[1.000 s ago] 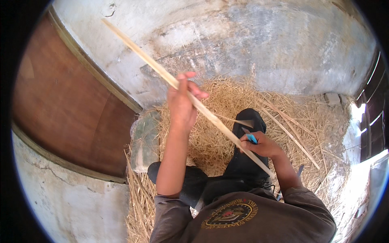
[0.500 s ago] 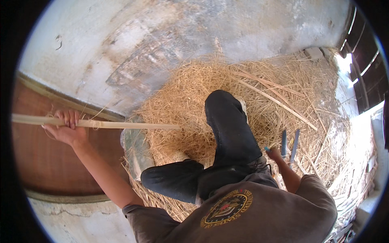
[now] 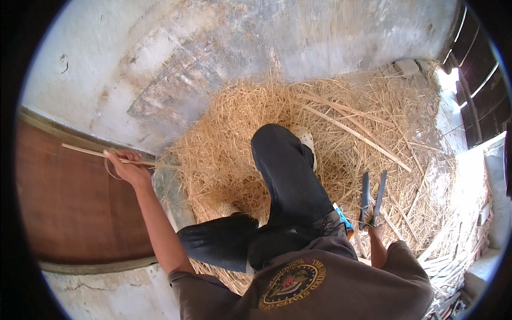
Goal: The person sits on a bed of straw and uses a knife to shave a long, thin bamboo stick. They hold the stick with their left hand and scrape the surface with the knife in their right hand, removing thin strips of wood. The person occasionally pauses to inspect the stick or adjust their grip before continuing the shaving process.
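My left hand (image 3: 129, 166) is raised at the left, its fingers closed around a thin pale bamboo strip (image 3: 85, 150). The strip runs nearly level past the brown door panel, its right end over the straw. A thin curl hangs from it below the fingers. Low at the right, my right hand (image 3: 376, 232) is at the lower end of two dark long-bladed knives (image 3: 380, 193) lying on the straw. Its fingers are too small and hidden to show a grip. Between that hand and my thigh is a small blue and white object (image 3: 340, 214) with some orange.
Loose straw (image 3: 240, 114) covers the floor around my bent legs. Several split bamboo strips (image 3: 362, 136) lie on it at the far right. A stained wall (image 3: 213, 48) rises ahead, and a brown panel (image 3: 80, 208) stands at the left. Dark slats border the right side.
My left hand has moved right and the strip has turned, now looking narrower. My right hand has moved down from near my thigh to the lower end of the knives.
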Available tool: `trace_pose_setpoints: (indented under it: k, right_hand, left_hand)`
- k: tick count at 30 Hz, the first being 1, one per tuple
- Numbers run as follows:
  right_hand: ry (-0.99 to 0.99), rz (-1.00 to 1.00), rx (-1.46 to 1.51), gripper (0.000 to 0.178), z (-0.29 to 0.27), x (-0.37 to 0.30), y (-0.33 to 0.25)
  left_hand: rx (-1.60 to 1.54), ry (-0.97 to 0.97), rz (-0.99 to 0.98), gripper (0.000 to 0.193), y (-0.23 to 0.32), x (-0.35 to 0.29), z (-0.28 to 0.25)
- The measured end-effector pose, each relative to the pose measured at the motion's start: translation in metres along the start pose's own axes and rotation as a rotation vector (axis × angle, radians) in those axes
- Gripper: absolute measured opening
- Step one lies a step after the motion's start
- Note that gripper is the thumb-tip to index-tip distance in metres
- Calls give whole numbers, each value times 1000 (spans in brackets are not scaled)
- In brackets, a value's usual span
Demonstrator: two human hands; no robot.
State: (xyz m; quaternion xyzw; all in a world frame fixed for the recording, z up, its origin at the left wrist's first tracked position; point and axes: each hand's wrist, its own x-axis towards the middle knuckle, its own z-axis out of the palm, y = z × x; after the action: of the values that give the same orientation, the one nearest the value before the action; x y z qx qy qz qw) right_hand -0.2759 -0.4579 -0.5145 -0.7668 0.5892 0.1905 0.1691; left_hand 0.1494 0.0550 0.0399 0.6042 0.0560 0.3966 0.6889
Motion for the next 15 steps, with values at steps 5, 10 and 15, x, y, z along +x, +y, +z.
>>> trace_pose_setpoints:
  k: [5, 10, 15]
  right_hand:
    - [-177, 95, 318, 48, 75, 120, 53]
    - [-242, 65, 245, 39, 82, 53, -7]
    - [-136, 6, 195, 44, 26, 52, -15]
  left_hand:
    - [-65, 70, -40, 41, 22, 38, -26]
    - [7, -11, -37, 45, 76, 29, 22]
    - [-116, -102, -64, 54, 58, 32, -27]
